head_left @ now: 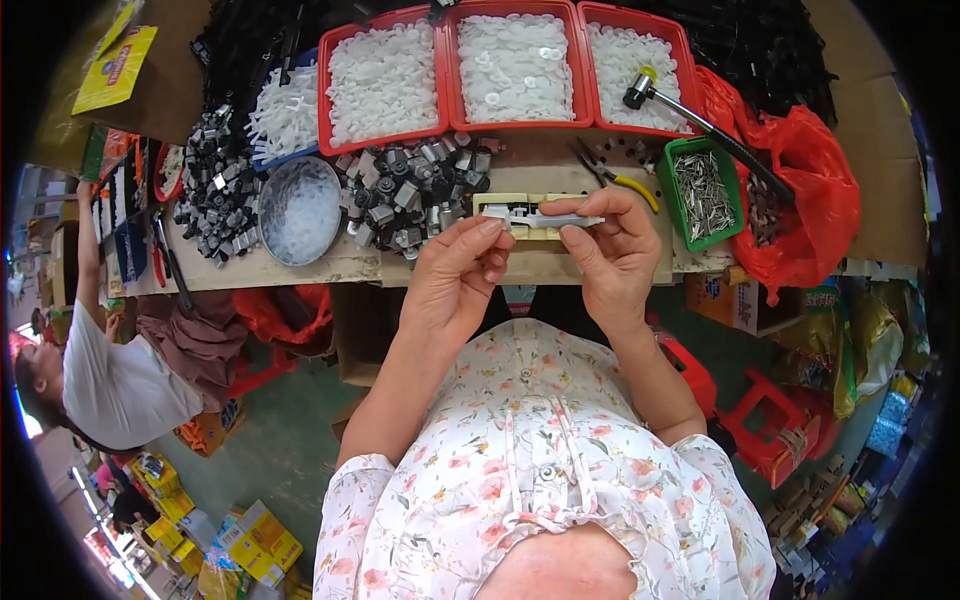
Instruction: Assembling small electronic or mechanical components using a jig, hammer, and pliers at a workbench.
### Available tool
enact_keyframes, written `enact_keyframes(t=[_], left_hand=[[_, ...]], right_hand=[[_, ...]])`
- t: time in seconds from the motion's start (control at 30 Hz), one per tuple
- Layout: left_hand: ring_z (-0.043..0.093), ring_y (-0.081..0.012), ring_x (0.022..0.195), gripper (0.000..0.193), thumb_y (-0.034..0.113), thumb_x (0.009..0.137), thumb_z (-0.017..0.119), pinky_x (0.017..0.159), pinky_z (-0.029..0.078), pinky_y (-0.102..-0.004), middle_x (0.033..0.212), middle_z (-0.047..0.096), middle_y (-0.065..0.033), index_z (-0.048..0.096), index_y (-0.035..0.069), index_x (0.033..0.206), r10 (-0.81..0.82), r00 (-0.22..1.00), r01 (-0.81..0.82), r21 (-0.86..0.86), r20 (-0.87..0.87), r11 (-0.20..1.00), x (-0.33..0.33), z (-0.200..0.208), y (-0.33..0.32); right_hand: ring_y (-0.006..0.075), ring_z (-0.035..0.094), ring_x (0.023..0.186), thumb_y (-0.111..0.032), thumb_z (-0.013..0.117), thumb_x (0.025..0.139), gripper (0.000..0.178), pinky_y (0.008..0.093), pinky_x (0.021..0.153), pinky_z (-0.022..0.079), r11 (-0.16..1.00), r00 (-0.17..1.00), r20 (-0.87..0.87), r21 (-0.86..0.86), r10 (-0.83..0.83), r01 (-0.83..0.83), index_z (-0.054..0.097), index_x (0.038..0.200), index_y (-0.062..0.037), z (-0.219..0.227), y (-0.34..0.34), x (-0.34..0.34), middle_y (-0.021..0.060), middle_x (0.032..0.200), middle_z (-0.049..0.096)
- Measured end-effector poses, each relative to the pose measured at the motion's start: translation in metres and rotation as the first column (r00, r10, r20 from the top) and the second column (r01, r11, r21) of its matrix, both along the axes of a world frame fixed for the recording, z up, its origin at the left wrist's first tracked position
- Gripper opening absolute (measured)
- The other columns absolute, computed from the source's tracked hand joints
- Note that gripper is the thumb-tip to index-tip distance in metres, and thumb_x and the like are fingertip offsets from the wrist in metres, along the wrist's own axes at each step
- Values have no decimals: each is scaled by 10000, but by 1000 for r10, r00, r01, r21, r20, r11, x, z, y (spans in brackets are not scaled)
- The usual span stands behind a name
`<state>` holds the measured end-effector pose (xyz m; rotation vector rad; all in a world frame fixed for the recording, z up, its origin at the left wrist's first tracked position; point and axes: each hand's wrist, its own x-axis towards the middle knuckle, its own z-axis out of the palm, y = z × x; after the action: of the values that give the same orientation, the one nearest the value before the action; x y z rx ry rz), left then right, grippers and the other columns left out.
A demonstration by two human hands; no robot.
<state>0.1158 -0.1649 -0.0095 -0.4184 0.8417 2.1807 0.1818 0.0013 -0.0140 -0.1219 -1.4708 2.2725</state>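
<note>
A slim, pale grey-white plastic piece with a small mechanism at its left end (545, 218) is held level between both hands. My left hand (452, 275) pinches that left end between thumb and fingertips. My right hand (618, 250) grips the other end, thumb below and fingers above. Right under the piece, partly hidden by it and by my fingers, lies a cream-coloured block or fixture (540, 198) on the bench. Left of it, a heap of small grey and black motor-like parts (405, 190) spreads over the bench.
Red bins (385, 85) of white plastic parts line the back. A round metal dish (300, 210) stands left. To the right are yellow-handled pliers (620, 180), a green basket of metal pins (705, 195), a hammer (710, 130) and a red bag (810, 200). Another person (135, 370) sits at left.
</note>
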Motion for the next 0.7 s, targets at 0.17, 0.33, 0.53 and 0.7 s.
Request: enact_keyframes(t=[0.17,0.33,0.53,0.7], left_hand=[[609,-92,714,126,129,916,739,636,455,-221,856,721,-53,704,31,987,-32,999,33,40,-14,999,4,-4,-2],[621,-105,724,159,143,924,740,655,478,-227,856,722,-56,711,18,1018,-63,990,55,-64,-126,996,9,-4,1],[666,-161,770,304,-9,835,763,698,512,-267,934,733,-95,713,-8,1135,-420,300,-606,-512,-856,609,7,11,7],[689,-233,768,199,-17,828,757,658,534,-304,906,715,-140,742,-3,1026,-558,19,-572,-467,-829,674,-2,4,13]], right_hand=[[225,684,1039,52,671,904,252,332,944,525,999,1000,16,34,3,-3,545,1112,-13,-2,-1,-2,221,1111,704],[213,687,1025,40,672,907,250,324,932,530,1000,999,45,-21,9,-8,550,1119,-13,-5,1,-2,226,1104,710],[199,692,1005,21,678,911,254,305,903,542,996,998,66,-92,-2,8,558,1132,-10,-7,10,0,222,1098,714],[203,694,1010,26,678,911,254,301,899,549,996,998,67,-86,-8,13,557,1133,-2,-6,12,3,213,1100,713]])
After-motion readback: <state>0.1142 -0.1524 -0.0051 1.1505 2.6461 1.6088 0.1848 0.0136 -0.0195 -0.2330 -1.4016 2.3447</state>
